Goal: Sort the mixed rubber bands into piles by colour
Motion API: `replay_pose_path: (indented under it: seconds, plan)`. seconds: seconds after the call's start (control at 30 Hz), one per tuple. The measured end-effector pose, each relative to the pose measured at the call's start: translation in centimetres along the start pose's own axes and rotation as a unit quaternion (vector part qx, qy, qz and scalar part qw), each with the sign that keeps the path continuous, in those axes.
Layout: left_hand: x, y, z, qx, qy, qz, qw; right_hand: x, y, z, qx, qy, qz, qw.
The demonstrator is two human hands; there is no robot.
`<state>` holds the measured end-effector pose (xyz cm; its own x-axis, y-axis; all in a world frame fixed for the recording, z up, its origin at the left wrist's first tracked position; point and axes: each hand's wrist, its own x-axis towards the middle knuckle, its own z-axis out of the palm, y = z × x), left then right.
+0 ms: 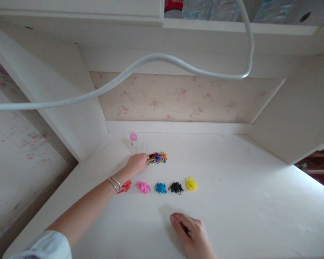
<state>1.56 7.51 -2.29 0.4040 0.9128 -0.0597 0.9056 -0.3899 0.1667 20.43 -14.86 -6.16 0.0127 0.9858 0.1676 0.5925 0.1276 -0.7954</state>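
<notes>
Item 1: my left hand (pixel 137 163), 2 bangles (pixel 115 183) sitting at its wrist, is reaching across the white table (pixel 245 201) to the mixed pile of small elastic bands (pixel 158 157). Its fingers (pixel 145 157) are bunching together against the pile's left edge, and I cannot tell whether they are gripping a band. Item 2: my right hand (pixel 191 233) is lying near the table's front edge, fingers (pixel 176 221) loosely curling; something dark is showing between them, too small to identify. Item 3: 5 sorted heaps are sitting in a row between my hands: red heap (pixel 125 186), partly under my left wrist, pink heap (pixel 143 187), blue heap (pixel 160 187), black heap (pixel 175 187) and yellow heap (pixel 191 183). Item 4: a small clear bottle with a pink cap (pixel 133 140) is standing just behind my left hand, near the back corner.
</notes>
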Motion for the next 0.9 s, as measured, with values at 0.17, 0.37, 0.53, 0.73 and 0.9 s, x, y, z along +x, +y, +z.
replay_pose_path:
  seconds: [0.17,0.37,0.53,0.73,0.9]
  plan:
    - [0.7,-0.4,0.7,0.029,-0.024,-0.003,0.999,-0.1,-0.1,-0.2,0.011,0.016,-0.005,1.0]
    - [1.1,-1.3,0.7,0.03,-0.05,-0.014,0.998,-0.1,-0.4,-0.3,0.005,0.009,-0.007,1.0]
    - [0.6,-1.5,0.6,-0.009,-0.038,-0.007,0.999,-0.1,-0.2,-0.2,0.002,0.012,-0.004,1.0]
    - [-0.1,-1.5,0.0,-0.109,-0.007,0.01,0.994,0.0,-0.4,-0.2,0.001,0.013,-0.003,1.0]
    - [-0.4,-1.6,-0.8,-0.211,0.005,-0.005,0.977,0.0,-0.7,-0.3,-0.002,0.007,0.004,1.0]
